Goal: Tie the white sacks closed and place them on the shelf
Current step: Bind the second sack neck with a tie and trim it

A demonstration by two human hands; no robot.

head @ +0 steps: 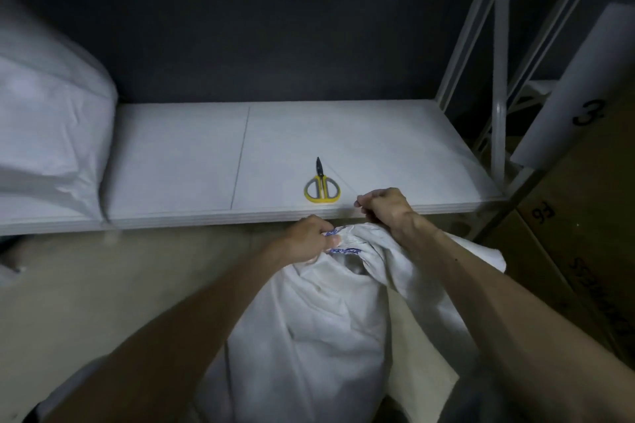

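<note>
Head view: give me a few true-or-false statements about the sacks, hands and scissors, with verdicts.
1. The scissors lie closed on the shelf. True.
2. The left hand grips the gathered mouth of the front sack. True.
3. The front sack sits on the shelf. False: it stands below the shelf's front edge.
4. The right hand holds the scissors. False: it is curled beside them, not touching them.
5. A second sack lies at the shelf's left end. True.
</note>
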